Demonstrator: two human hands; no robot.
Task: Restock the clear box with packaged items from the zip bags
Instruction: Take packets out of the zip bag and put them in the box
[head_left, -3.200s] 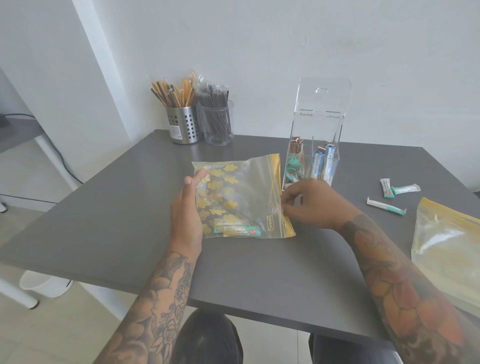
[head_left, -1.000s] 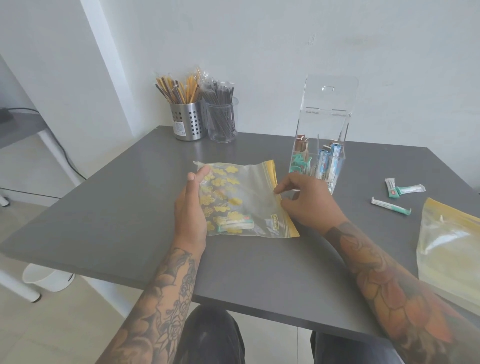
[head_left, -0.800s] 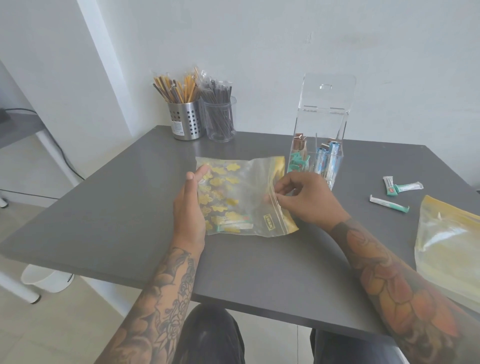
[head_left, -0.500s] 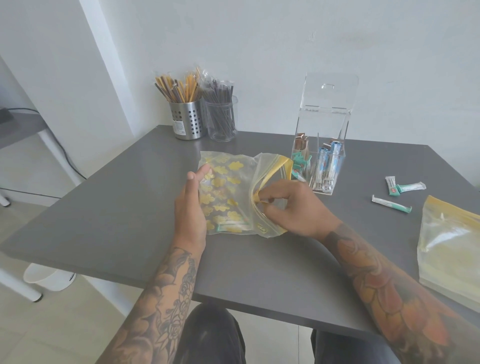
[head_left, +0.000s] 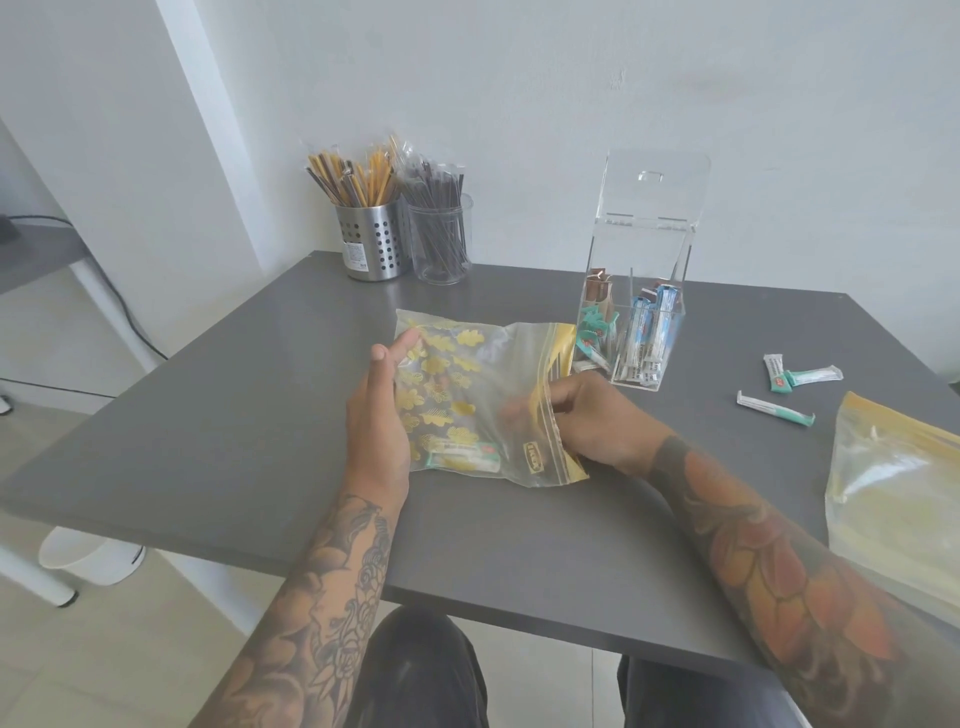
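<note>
A zip bag (head_left: 483, 364) with yellow leaf print and a yellow seal lies flat on the grey table (head_left: 234, 415). Its mouth points right and stands open. Green-and-white packets (head_left: 462, 456) lie in its near corner. My left hand (head_left: 376, 415) rests with straight fingers along the bag's left edge. My right hand (head_left: 597, 421) is at the mouth, its fingers reaching inside and showing blurred through the plastic, apart from the packets. The clear box (head_left: 639, 291) stands just behind the bag with its lid up. It holds brown, teal and blue packets.
Three loose packets (head_left: 774, 408) lie right of the box. A second zip bag (head_left: 898, 483) lies at the right table edge. A steel cup (head_left: 371, 244) and a clear cup (head_left: 439, 244) of wrapped sticks stand at the back left. A white bin (head_left: 88, 556) sits on the floor.
My right hand pulled the bag's seal open along the right edge, then slid its fingers into the mouth. My left hand stayed on the bag's left edge.
</note>
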